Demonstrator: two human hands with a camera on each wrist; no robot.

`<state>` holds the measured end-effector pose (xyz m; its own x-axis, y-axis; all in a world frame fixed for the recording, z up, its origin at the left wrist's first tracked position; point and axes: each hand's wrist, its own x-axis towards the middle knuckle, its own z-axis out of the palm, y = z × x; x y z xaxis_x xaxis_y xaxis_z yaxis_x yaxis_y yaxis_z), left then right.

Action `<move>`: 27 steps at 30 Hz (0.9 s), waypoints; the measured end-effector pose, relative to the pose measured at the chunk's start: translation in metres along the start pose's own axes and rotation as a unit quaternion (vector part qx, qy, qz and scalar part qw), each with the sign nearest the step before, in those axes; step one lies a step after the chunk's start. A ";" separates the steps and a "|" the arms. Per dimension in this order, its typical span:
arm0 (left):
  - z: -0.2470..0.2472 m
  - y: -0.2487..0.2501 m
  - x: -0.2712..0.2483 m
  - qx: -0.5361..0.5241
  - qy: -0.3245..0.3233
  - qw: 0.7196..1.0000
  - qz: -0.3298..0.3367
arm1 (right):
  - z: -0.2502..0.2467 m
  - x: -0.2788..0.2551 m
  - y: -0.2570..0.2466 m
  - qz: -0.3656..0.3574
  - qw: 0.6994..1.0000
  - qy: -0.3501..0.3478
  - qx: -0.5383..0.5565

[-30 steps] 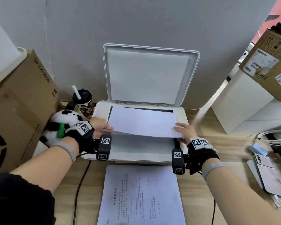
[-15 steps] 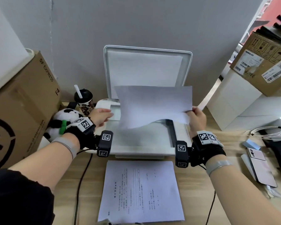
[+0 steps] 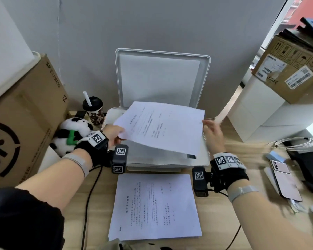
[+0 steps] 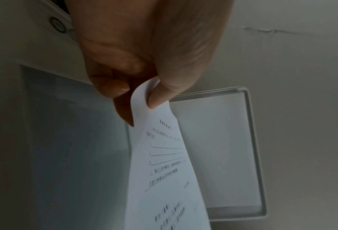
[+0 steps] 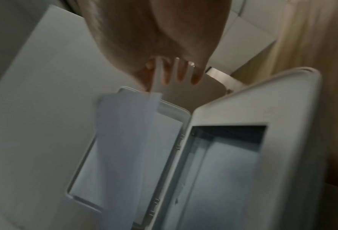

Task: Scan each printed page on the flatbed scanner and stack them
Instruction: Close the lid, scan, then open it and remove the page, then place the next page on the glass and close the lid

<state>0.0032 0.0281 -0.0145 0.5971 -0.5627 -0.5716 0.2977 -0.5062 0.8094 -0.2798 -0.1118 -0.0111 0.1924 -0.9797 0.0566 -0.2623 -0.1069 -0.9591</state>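
The white flatbed scanner (image 3: pixel 205 159) stands at the middle of the desk with its lid (image 3: pixel 161 78) raised against the wall. My left hand (image 3: pixel 116 136) pinches the left corner of a printed page (image 3: pixel 163 127), which hangs tilted above the glass with the text facing up. In the left wrist view the thumb and fingers of the left hand (image 4: pixel 140 101) clamp that page (image 4: pixel 168 171). My right hand (image 3: pixel 212 130) is beside the page's right edge with its fingers (image 5: pixel 179 73) straight and spread. I cannot tell whether they touch it. A stack of printed pages (image 3: pixel 154 204) lies in front of the scanner.
A large cardboard box (image 3: pixel 25 132), a panda plush (image 3: pixel 70 134) and a lidded cup (image 3: pixel 93 110) crowd the left side. To the right lie a phone (image 3: pixel 284 179) and coiled white cable (image 3: pixel 296 143). Another box (image 3: pixel 287 69) sits up on the right. A black cord (image 3: pixel 90 195) crosses the desk.
The page has come up off the glass and been turned over, so its printed side now faces up. My right hand has let go of its edge; the left still pinches it.
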 end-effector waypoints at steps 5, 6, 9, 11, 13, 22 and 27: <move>-0.001 -0.039 0.008 0.065 0.001 0.998 -0.024 | 0.006 -0.026 0.031 0.265 0.952 -0.026 0.154; -0.001 -0.044 0.007 0.069 0.000 0.997 -0.023 | 0.006 -0.029 0.035 0.284 0.948 -0.037 0.141; -0.002 -0.052 0.002 0.071 -0.003 0.997 -0.017 | 0.004 -0.034 0.043 0.277 0.957 -0.080 0.035; -0.001 -0.053 -0.001 0.070 -0.011 0.997 -0.008 | 0.002 -0.036 0.045 0.262 0.959 -0.103 -0.027; 0.001 -0.054 -0.005 0.055 -0.021 0.998 0.004 | -0.001 -0.038 0.045 0.249 0.959 -0.120 -0.054; 0.013 -0.052 -0.032 -0.028 -0.190 0.981 -0.022 | -0.023 -0.040 0.070 0.238 0.970 0.013 0.048; 0.022 -0.062 -0.045 0.060 -0.308 0.947 -0.072 | -0.049 -0.039 0.084 0.286 0.928 0.187 0.151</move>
<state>-0.0589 0.0703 -0.0415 -0.0025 -0.7384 -0.6743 0.2338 -0.6561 0.7176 -0.3558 -0.0906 -0.0803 -0.2517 -0.8585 -0.4467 0.0676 0.4449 -0.8930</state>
